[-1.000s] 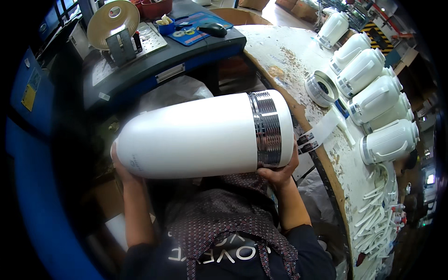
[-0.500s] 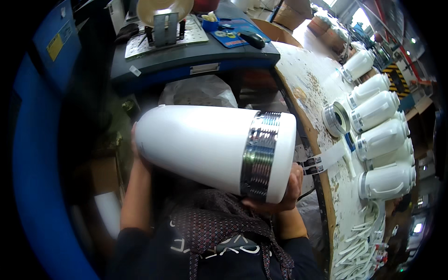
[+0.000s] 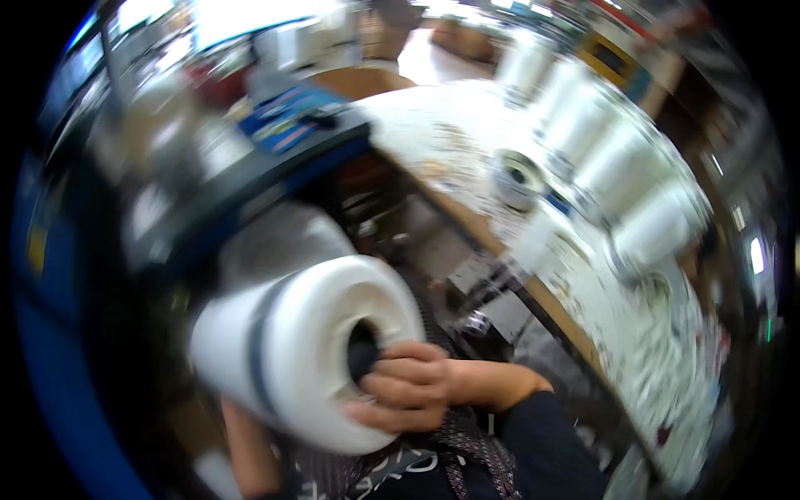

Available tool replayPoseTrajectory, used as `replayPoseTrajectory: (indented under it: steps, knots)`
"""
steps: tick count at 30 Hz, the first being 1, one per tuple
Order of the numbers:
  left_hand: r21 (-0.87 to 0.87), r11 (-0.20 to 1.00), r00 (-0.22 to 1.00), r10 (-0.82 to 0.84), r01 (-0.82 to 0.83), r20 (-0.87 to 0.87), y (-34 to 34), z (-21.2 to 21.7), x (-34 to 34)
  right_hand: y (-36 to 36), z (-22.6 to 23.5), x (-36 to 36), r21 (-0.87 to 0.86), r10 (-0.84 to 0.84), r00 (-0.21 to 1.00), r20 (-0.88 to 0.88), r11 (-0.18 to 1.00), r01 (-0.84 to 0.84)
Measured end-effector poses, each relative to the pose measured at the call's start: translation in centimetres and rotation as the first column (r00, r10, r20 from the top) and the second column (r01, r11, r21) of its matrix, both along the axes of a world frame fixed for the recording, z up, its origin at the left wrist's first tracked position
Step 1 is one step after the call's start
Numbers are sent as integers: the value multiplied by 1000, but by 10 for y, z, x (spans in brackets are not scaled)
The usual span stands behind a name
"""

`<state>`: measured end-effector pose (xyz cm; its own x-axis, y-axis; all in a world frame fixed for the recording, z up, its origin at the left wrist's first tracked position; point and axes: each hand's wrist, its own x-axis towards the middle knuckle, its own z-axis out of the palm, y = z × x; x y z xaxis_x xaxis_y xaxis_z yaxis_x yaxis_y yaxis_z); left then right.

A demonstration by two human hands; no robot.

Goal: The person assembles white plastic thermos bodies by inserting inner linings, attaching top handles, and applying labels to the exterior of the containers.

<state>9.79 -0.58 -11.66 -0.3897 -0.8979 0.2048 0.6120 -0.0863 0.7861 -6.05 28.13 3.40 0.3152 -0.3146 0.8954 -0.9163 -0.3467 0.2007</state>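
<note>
Before the patterned apron [image 3: 472, 442], left of the white worktop [image 3: 408, 125], a big white flask [image 3: 292, 358] is held tilted on its side. The right hand [image 3: 417, 387] has its fingers curled snugly over the edge of its end hole; the left hand is hidden, its grip impossible to tell. Repositioning seems in hand; the next move calls for steady support underneath.
</note>
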Motion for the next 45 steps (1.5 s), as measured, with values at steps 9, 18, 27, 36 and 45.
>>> replayPoseTrajectory:
  steps: [9, 18, 27, 36, 45]
  knots:
    - [-355, 934, 890, 121, 49, 441, 12, 51, -23, -22, -23, -53, 405, -440, -78, 895, 873, -270]
    - [-627, 747, 829, 195, 221, 524, 28, 82, -13, 20, -28, -51, 361, -321, 413, 852, 932, -22]
    - [-742, 589, 799, 254, 318, 545, 39, 115, -7, 48, -70, -65, 166, -152, 317, 936, 986, -15]
    - [-881, 343, 801, 394, 326, 450, 26, 192, -24, 72, -103, -138, 364, -589, -194, 785, 691, -624]
    - [-884, 199, 757, 459, 422, 465, 29, 231, -66, 265, -56, -234, 614, -578, -237, 780, 638, 464]
